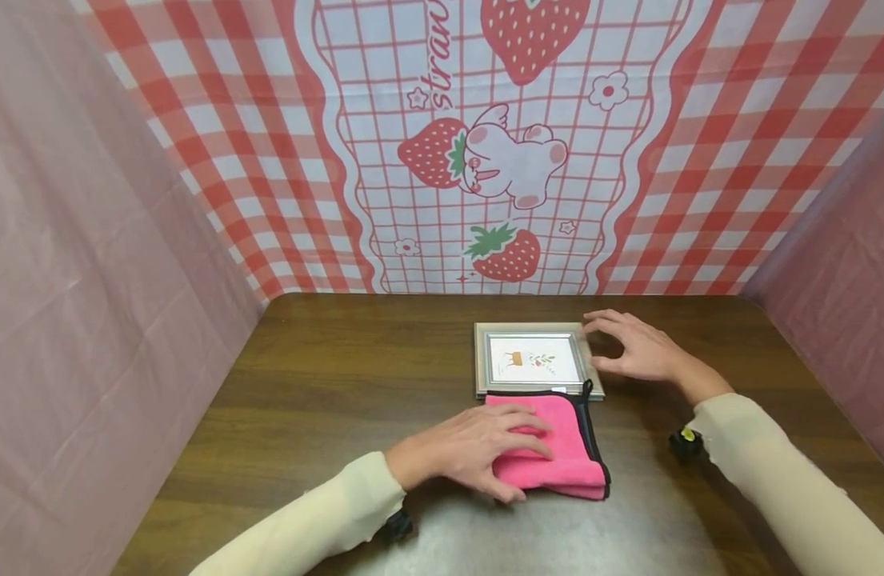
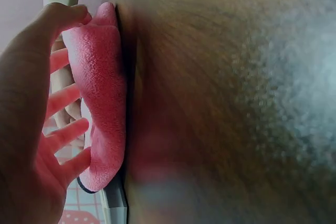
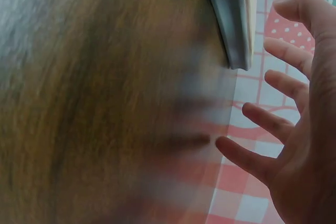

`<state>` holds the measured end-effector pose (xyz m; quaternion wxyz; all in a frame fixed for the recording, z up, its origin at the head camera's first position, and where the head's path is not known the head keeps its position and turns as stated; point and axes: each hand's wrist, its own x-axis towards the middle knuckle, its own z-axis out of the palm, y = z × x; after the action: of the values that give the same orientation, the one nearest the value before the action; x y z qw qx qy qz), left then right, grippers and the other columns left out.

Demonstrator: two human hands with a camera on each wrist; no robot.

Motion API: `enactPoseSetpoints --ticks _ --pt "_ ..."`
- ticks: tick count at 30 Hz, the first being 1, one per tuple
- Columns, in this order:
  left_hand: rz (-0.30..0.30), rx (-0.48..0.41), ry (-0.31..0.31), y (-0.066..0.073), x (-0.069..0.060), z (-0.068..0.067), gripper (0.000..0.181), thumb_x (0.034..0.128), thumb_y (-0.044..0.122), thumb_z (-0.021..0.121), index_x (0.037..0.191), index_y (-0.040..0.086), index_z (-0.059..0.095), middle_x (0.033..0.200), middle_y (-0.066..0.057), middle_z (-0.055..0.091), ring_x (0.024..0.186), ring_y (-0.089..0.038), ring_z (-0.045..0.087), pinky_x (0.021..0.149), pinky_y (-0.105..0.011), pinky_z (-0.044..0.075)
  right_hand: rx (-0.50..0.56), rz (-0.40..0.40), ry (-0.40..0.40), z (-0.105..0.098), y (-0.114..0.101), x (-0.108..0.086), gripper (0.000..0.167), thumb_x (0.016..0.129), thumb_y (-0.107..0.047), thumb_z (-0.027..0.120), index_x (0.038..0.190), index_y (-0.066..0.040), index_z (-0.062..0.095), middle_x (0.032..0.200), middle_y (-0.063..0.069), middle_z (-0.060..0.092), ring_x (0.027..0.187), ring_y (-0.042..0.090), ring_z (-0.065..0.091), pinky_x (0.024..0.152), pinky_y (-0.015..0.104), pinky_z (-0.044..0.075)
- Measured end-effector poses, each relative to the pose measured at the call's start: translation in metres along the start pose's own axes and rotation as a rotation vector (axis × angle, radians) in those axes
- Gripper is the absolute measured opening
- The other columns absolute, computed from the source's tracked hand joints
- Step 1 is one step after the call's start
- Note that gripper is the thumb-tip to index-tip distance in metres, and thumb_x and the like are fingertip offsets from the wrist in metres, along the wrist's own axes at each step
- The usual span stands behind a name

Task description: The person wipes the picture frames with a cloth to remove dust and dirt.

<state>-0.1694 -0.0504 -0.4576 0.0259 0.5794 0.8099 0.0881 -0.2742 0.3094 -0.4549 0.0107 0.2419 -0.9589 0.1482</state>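
Observation:
A folded pink cloth [image 1: 557,472] with black edging and a small black loop lies on the table. Over its left part spreads my left hand [image 1: 478,448], fingers apart and loosely bent. In the left wrist view the thumb is at one end of the cloth [image 2: 100,77]; whether it touches is hard to tell. Behind the cloth, and partly under its far edge, a silver picture frame [image 1: 531,358] lies flat, with a small plant drawing in it. At the frame's right side is my right hand [image 1: 639,348], fingers spread, holding nothing; the right wrist view shows it apart from the frame [image 3: 231,19].
The brown wooden table [image 1: 326,384] ends at a strawberry-printed checked cloth backdrop [image 1: 485,240]. Plain pink curtains hang at the left [image 1: 125,280] and right [image 1: 838,264]. Black wrist cameras sit under both cream sleeves [image 1: 758,464].

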Motion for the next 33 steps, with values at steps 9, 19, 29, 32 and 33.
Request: enactPoseSetpoints --ticks 9,19,29,32,33 --pt "-0.076 0.039 -0.105 0.002 0.008 0.006 0.072 0.0936 0.068 0.08 0.159 0.045 0.061 0.18 0.014 0.046 0.17 -0.02 0.039 0.126 -0.047 0.046 -0.016 -0.064 0.009 0.009 0.013 0.003 0.053 0.093 -0.044 0.085 0.141 -0.023 0.074 0.164 0.016 0.062 0.147 0.048 0.061 0.106 0.079 0.055" --pt "-0.11 0.03 -0.116 0.004 0.014 0.009 0.068 0.0928 0.06 0.084 0.156 0.046 0.064 0.178 0.015 0.047 0.166 -0.021 0.04 0.118 -0.043 0.047 -0.007 -0.061 -0.07 0.002 0.005 0.006 0.049 0.094 -0.037 0.084 0.138 -0.018 0.074 0.163 0.019 0.062 0.148 0.049 0.061 0.111 0.076 0.055" --pt "-0.09 0.014 -0.091 0.003 0.019 0.009 0.06 0.0979 0.037 0.083 0.155 0.041 0.066 0.176 0.011 0.051 0.155 -0.019 0.046 0.114 -0.038 0.05 0.028 -0.085 -0.086 -0.002 0.006 0.007 0.05 0.092 -0.041 0.085 0.135 -0.017 0.074 0.163 0.02 0.062 0.147 0.047 0.063 0.111 0.071 0.057" --pt "-0.05 0.028 -0.073 0.001 0.02 0.009 0.059 0.0992 0.031 0.082 0.155 0.037 0.067 0.175 0.007 0.053 0.153 -0.021 0.049 0.121 -0.036 0.048 0.022 -0.08 -0.095 -0.003 0.006 0.008 0.05 0.092 -0.043 0.085 0.135 -0.018 0.075 0.164 0.019 0.062 0.146 0.046 0.064 0.109 0.07 0.058" --pt "-0.04 0.033 -0.068 0.0 0.02 0.009 0.058 0.0992 0.03 0.082 0.155 0.036 0.067 0.174 0.006 0.054 0.152 -0.022 0.049 0.124 -0.035 0.046 0.021 -0.078 -0.098 -0.003 0.006 0.009 0.05 0.092 -0.043 0.085 0.135 -0.018 0.075 0.164 0.019 0.061 0.146 0.046 0.064 0.109 0.07 0.058"
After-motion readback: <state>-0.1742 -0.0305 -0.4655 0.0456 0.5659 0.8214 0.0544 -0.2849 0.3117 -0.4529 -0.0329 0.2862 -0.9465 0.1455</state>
